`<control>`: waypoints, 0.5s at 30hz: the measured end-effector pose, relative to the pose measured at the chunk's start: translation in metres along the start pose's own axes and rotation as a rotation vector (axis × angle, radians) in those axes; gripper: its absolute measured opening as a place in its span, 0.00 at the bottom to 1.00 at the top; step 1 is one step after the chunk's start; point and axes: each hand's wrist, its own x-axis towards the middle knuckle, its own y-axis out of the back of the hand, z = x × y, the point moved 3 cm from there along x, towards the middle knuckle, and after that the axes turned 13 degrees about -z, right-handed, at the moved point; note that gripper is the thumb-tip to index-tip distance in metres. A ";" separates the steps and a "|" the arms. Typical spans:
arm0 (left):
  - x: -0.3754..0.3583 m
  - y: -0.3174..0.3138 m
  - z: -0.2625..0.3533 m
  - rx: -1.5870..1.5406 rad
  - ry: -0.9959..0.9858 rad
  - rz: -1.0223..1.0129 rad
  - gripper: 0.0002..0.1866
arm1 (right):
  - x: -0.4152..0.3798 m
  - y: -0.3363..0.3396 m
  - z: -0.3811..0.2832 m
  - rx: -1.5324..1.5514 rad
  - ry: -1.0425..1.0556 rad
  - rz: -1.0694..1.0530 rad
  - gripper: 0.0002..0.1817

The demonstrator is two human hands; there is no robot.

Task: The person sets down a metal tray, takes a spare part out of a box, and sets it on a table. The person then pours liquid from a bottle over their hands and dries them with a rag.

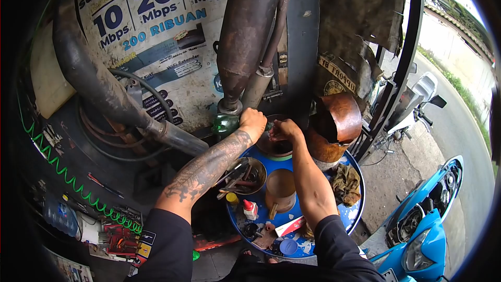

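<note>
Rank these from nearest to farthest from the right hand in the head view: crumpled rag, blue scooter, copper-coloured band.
From the right hand:
1. Copper-coloured band, just to its right.
2. Crumpled rag, below and to the right.
3. Blue scooter, at the picture's lower right.

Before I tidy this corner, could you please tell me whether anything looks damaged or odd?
Yes, mainly wear: the round blue tabletop has pale, chipped-looking patches, and the dark brown hanging sheet beyond it has a ragged lower edge. A crumpled, stained olive-brown cloth lies bunched on the tabletop's right side.
</note>
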 end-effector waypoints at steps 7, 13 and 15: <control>-0.011 0.018 0.002 -0.053 -0.068 0.065 0.22 | 0.019 0.009 0.018 -0.132 -0.032 0.104 0.21; -0.023 0.022 0.002 -0.222 -0.118 0.120 0.24 | 0.024 0.023 0.011 -0.628 0.114 0.510 0.32; -0.029 0.014 -0.001 -0.327 -0.101 0.143 0.24 | 0.028 0.027 0.015 -0.524 0.224 0.453 0.24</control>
